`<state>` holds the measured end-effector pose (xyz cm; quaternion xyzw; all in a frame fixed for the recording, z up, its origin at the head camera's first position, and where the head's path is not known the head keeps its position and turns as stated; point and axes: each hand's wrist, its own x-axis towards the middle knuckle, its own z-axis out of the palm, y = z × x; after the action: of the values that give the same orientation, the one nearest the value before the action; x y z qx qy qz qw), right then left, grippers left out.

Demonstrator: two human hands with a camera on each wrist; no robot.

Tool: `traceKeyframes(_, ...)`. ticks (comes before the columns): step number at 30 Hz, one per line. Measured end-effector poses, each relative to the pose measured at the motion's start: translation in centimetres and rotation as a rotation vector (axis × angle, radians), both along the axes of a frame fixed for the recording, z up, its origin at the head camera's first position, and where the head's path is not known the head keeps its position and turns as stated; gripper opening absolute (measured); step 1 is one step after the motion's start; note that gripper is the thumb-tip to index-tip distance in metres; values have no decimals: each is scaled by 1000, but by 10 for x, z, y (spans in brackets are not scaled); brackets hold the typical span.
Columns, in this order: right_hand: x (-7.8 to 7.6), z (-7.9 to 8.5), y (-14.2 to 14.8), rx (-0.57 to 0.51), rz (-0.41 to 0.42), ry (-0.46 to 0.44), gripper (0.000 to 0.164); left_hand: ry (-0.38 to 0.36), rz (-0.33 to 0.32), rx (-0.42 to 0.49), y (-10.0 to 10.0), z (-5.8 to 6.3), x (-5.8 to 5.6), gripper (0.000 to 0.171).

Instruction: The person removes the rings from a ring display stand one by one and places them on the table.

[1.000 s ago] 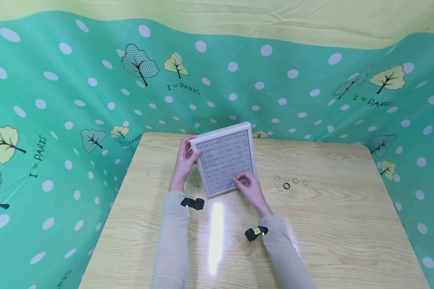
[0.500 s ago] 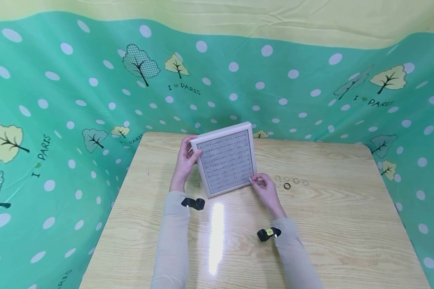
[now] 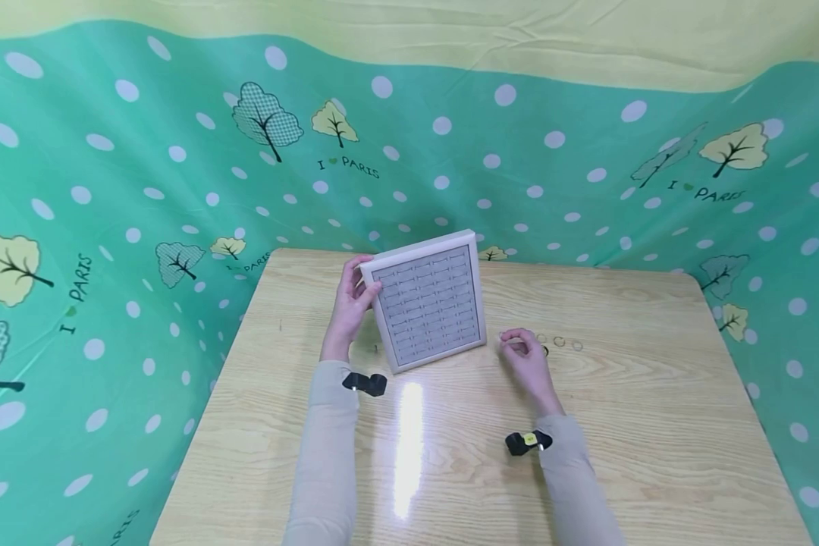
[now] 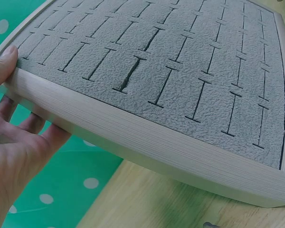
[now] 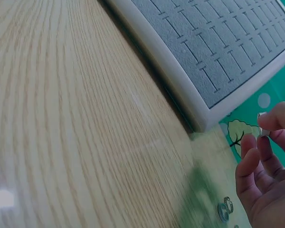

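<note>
In the head view a pale-framed ring display tray (image 3: 480, 303) with slotted grey foam stands tilted on the table. My left hand (image 3: 345, 315) grips its upper left edge, thumb (image 4: 4, 66) over the front of the frame and fingers behind. To the tray's right, apart from it, my right hand (image 3: 528, 364) pinches a small silvery ring (image 5: 263, 131) between thumb and fingertips. Beside and partly behind that hand lie several loose rings, among them a thin ring (image 3: 559, 342) and a dark ring (image 3: 545, 352). No ring shows in the visible slots.
A wooden table (image 3: 655, 394) spreads under both hands. Behind it and at its sides hangs a green dotted cloth (image 3: 491, 174). A small dark mark or object (image 3: 376, 349) lies left of the tray, too small to identify.
My right hand has moved right, from the tray's lower foam past its corner toward the loose rings, still pinching the small ring. My left hand and the tray have stayed in place.
</note>
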<state>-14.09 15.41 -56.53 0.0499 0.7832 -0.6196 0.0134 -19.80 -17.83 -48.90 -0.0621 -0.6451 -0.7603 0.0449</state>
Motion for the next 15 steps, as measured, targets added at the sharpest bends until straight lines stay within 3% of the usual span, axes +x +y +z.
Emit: traceKeyframes(15,10,5,41,59,-19,-5,16,-25,5,-5,1,2,1,51)
